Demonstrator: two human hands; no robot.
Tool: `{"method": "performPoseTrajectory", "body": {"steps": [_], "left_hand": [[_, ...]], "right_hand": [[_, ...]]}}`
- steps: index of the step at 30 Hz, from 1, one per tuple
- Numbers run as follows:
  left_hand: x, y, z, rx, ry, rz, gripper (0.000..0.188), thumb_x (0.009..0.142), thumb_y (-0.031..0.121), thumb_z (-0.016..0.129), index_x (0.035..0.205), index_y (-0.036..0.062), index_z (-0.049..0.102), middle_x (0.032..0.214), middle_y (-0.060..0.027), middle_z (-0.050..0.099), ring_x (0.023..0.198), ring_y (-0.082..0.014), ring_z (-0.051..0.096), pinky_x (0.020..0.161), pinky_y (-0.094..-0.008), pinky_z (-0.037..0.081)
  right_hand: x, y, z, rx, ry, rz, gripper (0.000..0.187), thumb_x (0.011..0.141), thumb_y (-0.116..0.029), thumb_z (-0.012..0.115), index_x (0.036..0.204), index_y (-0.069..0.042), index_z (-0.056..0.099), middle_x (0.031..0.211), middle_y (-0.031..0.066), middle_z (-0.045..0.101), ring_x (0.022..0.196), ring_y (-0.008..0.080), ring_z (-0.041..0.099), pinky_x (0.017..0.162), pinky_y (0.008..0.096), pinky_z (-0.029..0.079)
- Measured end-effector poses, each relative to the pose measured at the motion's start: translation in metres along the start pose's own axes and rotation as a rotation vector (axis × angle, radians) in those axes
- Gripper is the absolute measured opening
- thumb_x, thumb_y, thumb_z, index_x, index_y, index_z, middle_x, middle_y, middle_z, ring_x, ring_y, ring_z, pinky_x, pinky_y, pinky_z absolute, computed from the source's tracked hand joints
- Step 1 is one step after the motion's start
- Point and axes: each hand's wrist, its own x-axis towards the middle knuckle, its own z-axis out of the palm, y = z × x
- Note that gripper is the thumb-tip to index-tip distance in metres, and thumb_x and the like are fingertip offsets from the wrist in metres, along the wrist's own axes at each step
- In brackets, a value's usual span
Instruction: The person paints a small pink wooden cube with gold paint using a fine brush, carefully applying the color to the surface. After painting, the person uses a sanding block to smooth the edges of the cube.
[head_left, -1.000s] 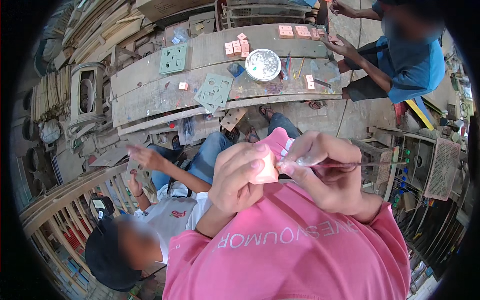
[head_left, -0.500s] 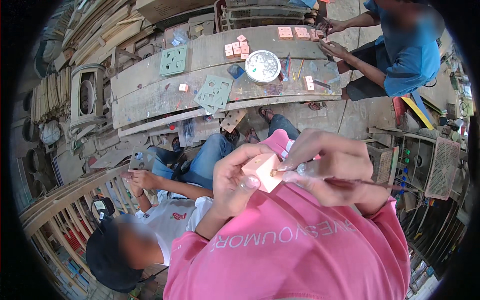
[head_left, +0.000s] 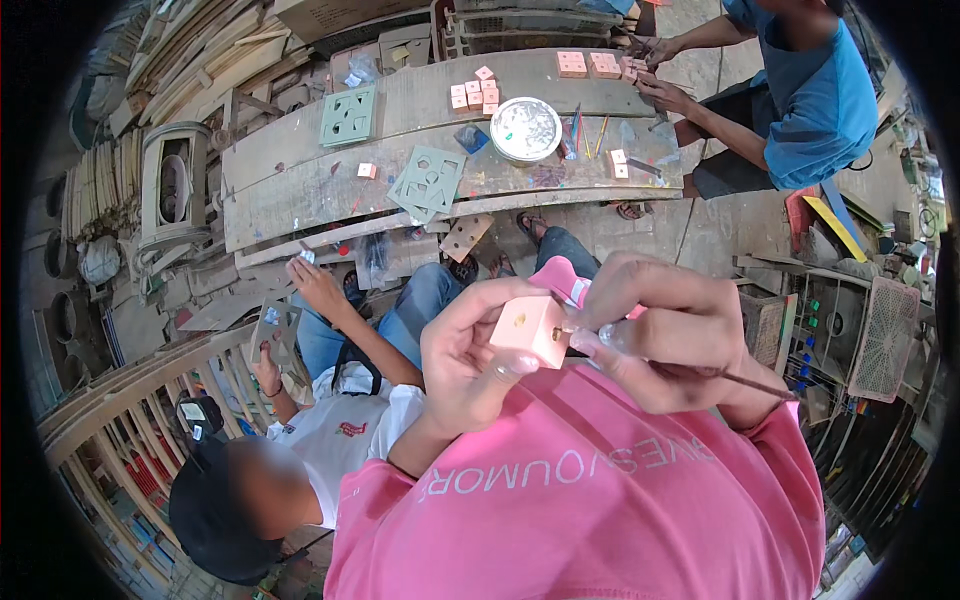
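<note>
In front of my chest, my left hand [head_left: 462, 360] grips a pale pink wooden cube [head_left: 515, 337] between thumb and fingers. A round hole shows on the face toward the camera. Against the cube's right side, my right hand [head_left: 670, 335] pinches a thin dark-brown stick [head_left: 752, 384], like a paintbrush handle. The stick slants out to the right behind the hand. Its working tip is hidden at my fingertips, close by a dark hole in the cube's side.
Ahead stands a plank table [head_left: 290, 190] with several pink cubes [head_left: 473, 95], a round whitish tin [head_left: 526, 130] and green cut-out plates [head_left: 428, 182]. A white-shirted person [head_left: 350, 420] sits at my left with a green plate. A blue-shirted person [head_left: 820, 120] handles cubes at the far right.
The cube has tipped in my left hand, so its holed face shows more; my right hand follows at its side. The white-shirted person's one hand has lifted from the plate toward the table.
</note>
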Motion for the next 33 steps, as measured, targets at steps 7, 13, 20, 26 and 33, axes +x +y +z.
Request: {"method": "performPoseTrajectory", "body": {"steps": [7,13,20,26,33], "left_hand": [[0.017,-0.026,-0.005,0.384,0.022,0.584,0.043,0.076,-0.003,0.069,0.115,-0.0001,0.049,0.105,-0.0197,0.06,0.092,-0.0231,0.059,0.083,-0.034,0.049],[0.024,-0.029,-0.002,0.179,-0.046,0.515,0.04,0.079,-0.007,0.063,0.11,0.0051,0.04,0.12,-0.023,0.049,0.115,-0.0391,0.052,0.097,-0.0483,0.044],[0.027,-0.027,0.002,0.404,-0.004,0.611,0.052,0.073,-0.001,0.075,0.111,0.0089,0.042,0.116,-0.0188,0.052,0.105,-0.0361,0.058,0.09,-0.046,0.049],[0.02,-0.022,0.0,0.552,-0.033,0.707,0.055,0.07,-0.01,0.069,0.118,0.0078,0.048,0.113,-0.0203,0.056,0.102,-0.0386,0.06,0.083,-0.0451,0.052],[0.006,-0.019,-0.004,0.823,-0.06,0.738,0.075,0.06,-0.015,0.069,0.127,0.0099,0.046,0.114,-0.0203,0.059,0.094,-0.0368,0.06,0.076,-0.0411,0.051]], "right_hand": [[-0.011,-0.006,0.018,0.209,0.256,0.234,0.016,0.076,0.014,0.059,0.075,0.001,0.048,0.082,0.0168,0.061,0.07,0.0179,0.062,0.058,0.0272,0.048],[-0.02,-0.007,0.02,0.572,0.524,0.385,0.02,0.079,0.012,0.062,0.079,0.0,0.047,0.084,0.0188,0.062,0.072,0.0154,0.061,0.062,0.0256,0.05],[-0.019,-0.009,0.023,0.207,0.421,0.215,0.022,0.073,0.012,0.069,0.075,0.001,0.051,0.074,0.0166,0.064,0.066,0.019,0.063,0.056,0.0272,0.048],[-0.024,-0.008,0.024,0.138,0.341,0.216,0.023,0.071,0.014,0.069,0.073,0.001,0.049,0.072,0.0164,0.064,0.066,0.0203,0.063,0.057,0.0268,0.048],[-0.029,-0.012,0.025,0.093,0.308,0.282,0.017,0.071,0.012,0.064,0.07,0.003,0.05,0.069,0.0131,0.058,0.062,0.0204,0.06,0.055,0.0262,0.045]]}}
